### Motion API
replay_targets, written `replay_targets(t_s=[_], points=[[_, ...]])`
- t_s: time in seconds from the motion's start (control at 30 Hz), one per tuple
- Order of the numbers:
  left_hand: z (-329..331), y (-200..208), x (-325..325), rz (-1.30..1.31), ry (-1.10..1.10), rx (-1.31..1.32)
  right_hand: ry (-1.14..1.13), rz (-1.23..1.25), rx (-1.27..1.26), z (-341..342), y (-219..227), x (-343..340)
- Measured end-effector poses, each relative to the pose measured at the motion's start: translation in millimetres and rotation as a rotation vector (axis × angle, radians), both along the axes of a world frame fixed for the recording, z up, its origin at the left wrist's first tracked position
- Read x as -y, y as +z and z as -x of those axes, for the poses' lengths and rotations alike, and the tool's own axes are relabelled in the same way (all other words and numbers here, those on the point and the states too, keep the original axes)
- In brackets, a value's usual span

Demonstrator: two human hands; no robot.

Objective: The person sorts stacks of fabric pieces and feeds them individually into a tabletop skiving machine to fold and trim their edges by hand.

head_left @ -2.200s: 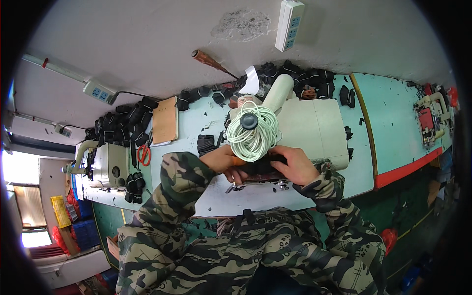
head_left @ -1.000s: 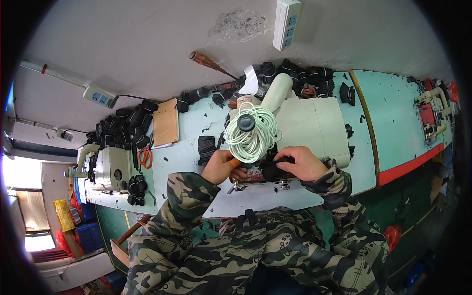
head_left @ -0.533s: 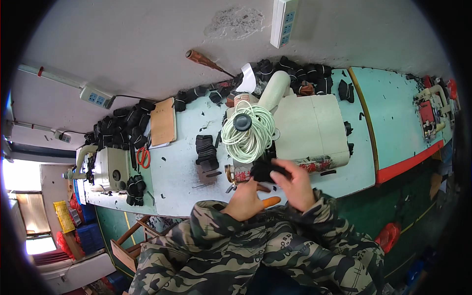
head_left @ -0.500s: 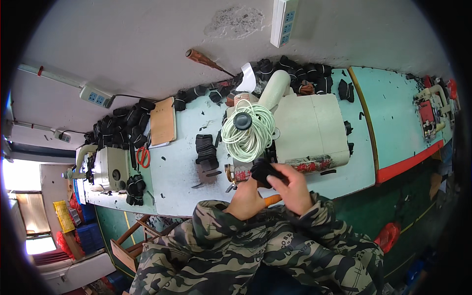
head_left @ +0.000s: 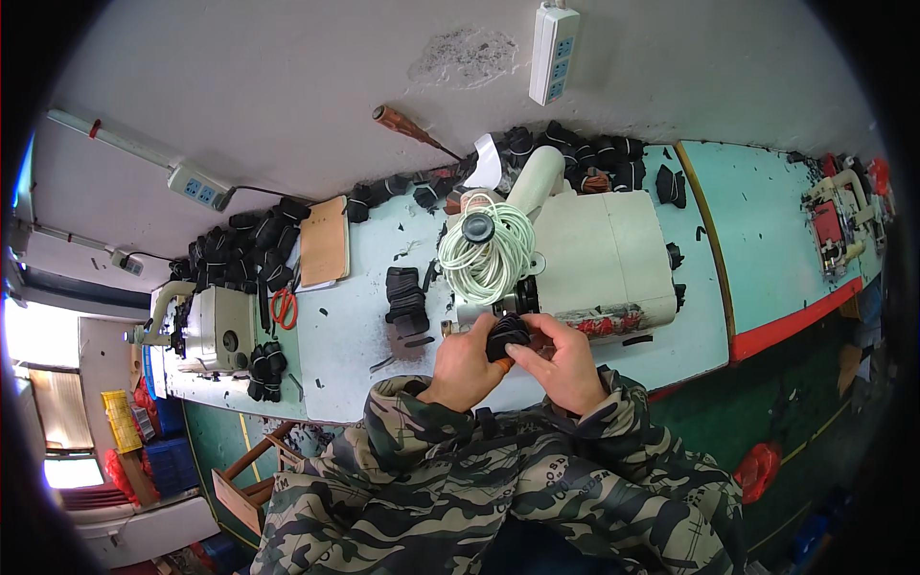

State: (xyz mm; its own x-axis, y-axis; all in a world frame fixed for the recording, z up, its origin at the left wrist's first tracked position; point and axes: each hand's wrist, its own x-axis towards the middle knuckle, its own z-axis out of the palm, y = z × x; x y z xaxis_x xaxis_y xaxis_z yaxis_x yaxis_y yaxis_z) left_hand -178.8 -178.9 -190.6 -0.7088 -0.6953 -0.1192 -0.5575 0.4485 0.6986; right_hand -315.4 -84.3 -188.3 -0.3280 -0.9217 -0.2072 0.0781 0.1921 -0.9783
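Note:
Between my two hands, just in front of the machine, is a small stack of black fabric pieces (head_left: 507, 337). My left hand (head_left: 462, 366) grips its left side with bent fingers. On its right side, my right hand (head_left: 561, 362) pinches it between thumb and fingers. A bit of something orange (head_left: 504, 364) shows beside my left hand; its kind is hidden. Behind the hands stands an off-white sewing-type machine (head_left: 604, 254). A coil of pale cord (head_left: 489, 264) hangs on its front under a black knob. Left of it, a stack of black pieces (head_left: 406, 301) lies on the table.
Black bundles (head_left: 235, 244) are heaped along the wall. Red-handled scissors (head_left: 284, 307) and a brown clipboard (head_left: 324, 241) lie left. A second machine (head_left: 216, 331) stands far left, another (head_left: 839, 225) far right. A screwdriver (head_left: 412, 128) leans on the wall. A wooden stool (head_left: 244, 489) stands lower left.
My hands have drawn closer together around the black fabric pieces, and the right hand has turned in toward them. Less of the orange thing shows. The view has shifted slightly.

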Motion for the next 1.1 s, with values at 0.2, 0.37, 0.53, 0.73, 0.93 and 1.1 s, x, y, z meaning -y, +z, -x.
replay_targets(t_s=[0.2,0.37,0.53,0.73,0.93,1.1], points=[[2.4,3.1,5.3,0.104,-0.076,0.049,0.185,-0.157,-0.504,-15.8,1.0,-3.9],[3.1,7.4,7.0,0.184,-0.098,0.082,0.042,0.051,-0.585,-11.5,5.3,-5.8],[3.1,9.0,9.0,0.163,-0.114,0.107,-0.013,0.126,-0.4,-5.6,2.6,-1.3],[1.8,10.4,12.8,0.183,-0.16,0.181,-0.054,0.163,-0.616,-13.4,-3.1,0.8],[-24.4,10.6,32.7,-0.888,-0.169,0.044,-0.011,0.032,-0.096,-0.9,-5.3,-2.7],[-23.5,-14.1,22.8,-1.174,0.048,-0.228,-0.025,-0.021,0.117,-2.9,-8.2,1.2]])
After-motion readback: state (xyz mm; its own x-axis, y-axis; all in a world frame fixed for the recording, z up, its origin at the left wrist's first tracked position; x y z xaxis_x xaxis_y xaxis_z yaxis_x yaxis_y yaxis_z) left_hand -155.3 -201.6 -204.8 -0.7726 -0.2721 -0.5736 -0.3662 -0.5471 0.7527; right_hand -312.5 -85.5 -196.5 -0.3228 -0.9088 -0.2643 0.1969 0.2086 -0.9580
